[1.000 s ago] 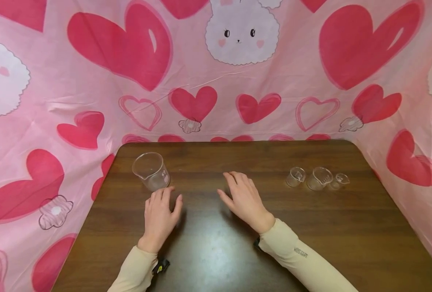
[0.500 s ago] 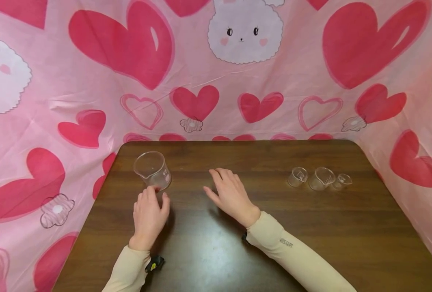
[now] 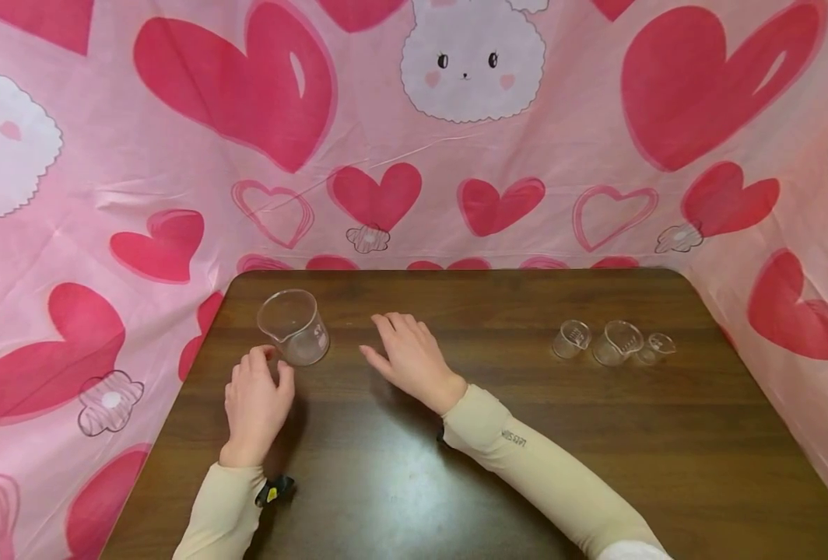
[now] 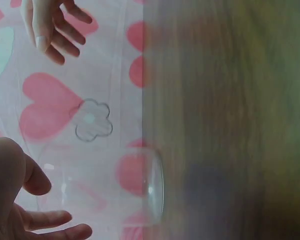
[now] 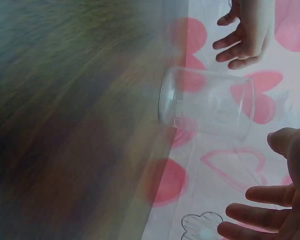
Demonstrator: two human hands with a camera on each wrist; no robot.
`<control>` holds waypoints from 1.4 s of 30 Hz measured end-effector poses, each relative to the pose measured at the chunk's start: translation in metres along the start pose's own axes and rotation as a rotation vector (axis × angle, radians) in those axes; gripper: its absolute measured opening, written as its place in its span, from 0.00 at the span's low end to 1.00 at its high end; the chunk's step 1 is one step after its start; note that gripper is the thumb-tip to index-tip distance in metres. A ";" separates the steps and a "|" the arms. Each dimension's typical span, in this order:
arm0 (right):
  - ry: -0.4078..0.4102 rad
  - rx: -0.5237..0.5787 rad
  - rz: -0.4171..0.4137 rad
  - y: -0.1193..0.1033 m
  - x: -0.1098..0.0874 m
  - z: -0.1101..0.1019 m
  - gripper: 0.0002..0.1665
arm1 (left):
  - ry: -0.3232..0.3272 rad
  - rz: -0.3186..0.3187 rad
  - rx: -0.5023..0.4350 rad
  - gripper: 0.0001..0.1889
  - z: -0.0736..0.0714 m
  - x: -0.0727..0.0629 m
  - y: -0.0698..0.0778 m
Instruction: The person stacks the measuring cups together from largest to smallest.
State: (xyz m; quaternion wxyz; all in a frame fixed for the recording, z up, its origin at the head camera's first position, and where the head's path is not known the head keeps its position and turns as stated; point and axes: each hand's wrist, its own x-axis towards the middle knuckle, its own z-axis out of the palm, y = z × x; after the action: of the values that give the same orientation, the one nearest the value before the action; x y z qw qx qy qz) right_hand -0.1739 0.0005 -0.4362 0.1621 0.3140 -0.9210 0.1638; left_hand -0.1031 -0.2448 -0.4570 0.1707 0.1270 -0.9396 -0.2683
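Note:
A large clear glass beaker (image 3: 295, 327) stands upright on the left part of the table, its spout toward the person. My left hand (image 3: 256, 400) hovers just in front and to the left of it, fingers relaxed and holding nothing. To the beaker's right is my right hand (image 3: 414, 362), loosely spread, with a gap between it and the glass. In the left wrist view the beaker (image 4: 105, 187) appears beyond the left fingers. The right wrist view shows the same beaker (image 5: 207, 102) between both hands, apart from the right one.
At the right of the brown wooden table (image 3: 414, 482) stand a small beaker (image 3: 571, 340), a medium beaker (image 3: 617, 344) and a tiny beaker (image 3: 655, 348), close together in a row. A pink heart-patterned cloth (image 3: 414, 140) hangs around the back and sides.
Both hands have moved left, the right one also slightly farther away toward the large beaker. The left hand has shifted to the beaker's near left side. The beakers stay in place.

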 end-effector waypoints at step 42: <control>-0.183 0.184 -0.007 -0.041 0.076 0.048 0.33 | -0.123 0.002 -0.428 0.25 0.005 0.053 -0.042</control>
State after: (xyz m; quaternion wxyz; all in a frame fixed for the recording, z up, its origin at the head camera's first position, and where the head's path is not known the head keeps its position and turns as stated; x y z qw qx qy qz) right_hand -0.2150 -0.0894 -0.4406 0.0484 0.3443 -0.9119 0.2179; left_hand -0.1466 -0.2947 -0.4708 0.1365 0.0704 -0.8699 -0.4687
